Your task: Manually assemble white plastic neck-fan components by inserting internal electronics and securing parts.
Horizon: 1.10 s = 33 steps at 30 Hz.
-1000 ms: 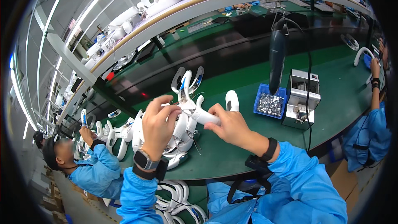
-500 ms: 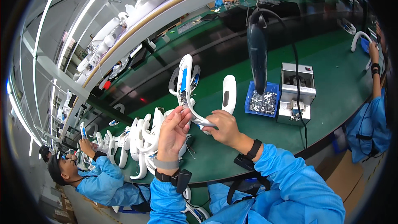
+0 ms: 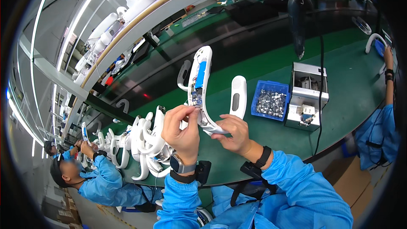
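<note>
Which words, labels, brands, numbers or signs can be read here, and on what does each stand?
No text can be read.
Silver metal box-shaped machine: any markings too small.
Blue circuit board inside the white curved plastic shell: too small.
Grey square wristwatch: screen too blurred.

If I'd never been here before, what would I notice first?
Probably the curved white shell near the middle, held at its lower end by the right hand, with a bright blue part inside it. Next might be the blue tray of small shiny pieces, just left of the metal machine, or the heap of white curved parts on the left.
</note>
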Available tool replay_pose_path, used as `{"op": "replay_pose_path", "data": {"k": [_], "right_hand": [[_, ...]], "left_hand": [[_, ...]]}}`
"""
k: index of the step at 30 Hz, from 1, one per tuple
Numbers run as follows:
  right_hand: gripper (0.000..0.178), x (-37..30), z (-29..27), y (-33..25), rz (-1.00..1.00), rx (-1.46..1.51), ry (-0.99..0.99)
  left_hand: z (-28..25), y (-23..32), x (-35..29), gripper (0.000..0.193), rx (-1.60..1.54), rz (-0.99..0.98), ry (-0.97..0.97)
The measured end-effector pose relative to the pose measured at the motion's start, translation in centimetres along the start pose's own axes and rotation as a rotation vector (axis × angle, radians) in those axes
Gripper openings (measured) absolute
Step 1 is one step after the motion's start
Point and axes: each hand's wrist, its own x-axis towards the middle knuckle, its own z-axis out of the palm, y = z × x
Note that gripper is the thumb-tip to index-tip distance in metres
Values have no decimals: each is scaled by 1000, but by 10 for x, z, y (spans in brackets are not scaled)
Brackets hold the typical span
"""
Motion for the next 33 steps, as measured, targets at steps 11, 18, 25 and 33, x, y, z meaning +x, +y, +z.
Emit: {"op": "replay_pose_path", "data": {"k": [11, 18, 25, 33], "right_hand": [[43, 1, -1, 2, -29, 51, -29], [45, -1, 2, 7, -76, 59, -102], [41, -4, 8, 5, 27, 169, -63], [33, 0, 8, -10, 190, 151, -120]], "left_hand": [[-9, -4, 0, 23, -13, -81, -197], [1, 13, 4, 34, -744, -735, -82], [10, 13, -11, 24, -831, -953, -133], [4, 18, -18, 22, -871, -888, -18]]}}
